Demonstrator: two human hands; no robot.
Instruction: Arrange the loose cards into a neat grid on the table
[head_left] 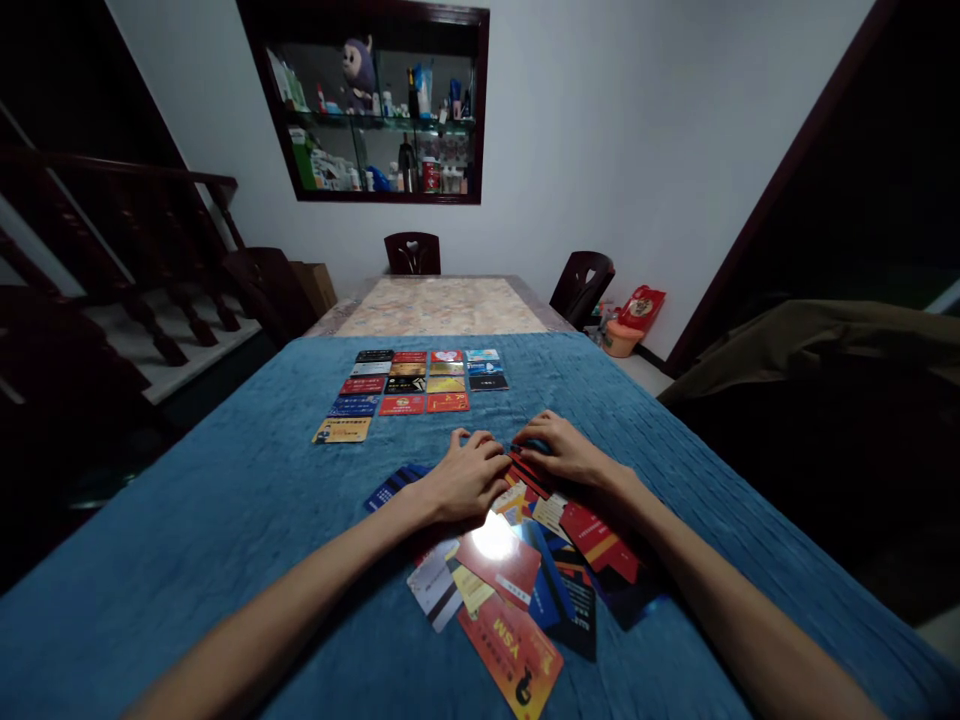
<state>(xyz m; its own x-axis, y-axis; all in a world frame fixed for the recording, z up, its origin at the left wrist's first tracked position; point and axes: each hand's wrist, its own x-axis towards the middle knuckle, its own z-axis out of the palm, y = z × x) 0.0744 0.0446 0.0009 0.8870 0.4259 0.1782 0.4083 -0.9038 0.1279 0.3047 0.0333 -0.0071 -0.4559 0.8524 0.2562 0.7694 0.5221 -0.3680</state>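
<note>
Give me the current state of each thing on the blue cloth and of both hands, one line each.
left hand: palm down on the loose cards, fingers curled at a dark red card.
right hand: palm down, fingers on the same card.
dark red card: pinched between both hands, tilted.
loose pile of cards: scattered, overlapping, unsorted.
card grid: laid flat in neat rows, apart from the hands.
blue cloth: spread flat over the table.
</note>
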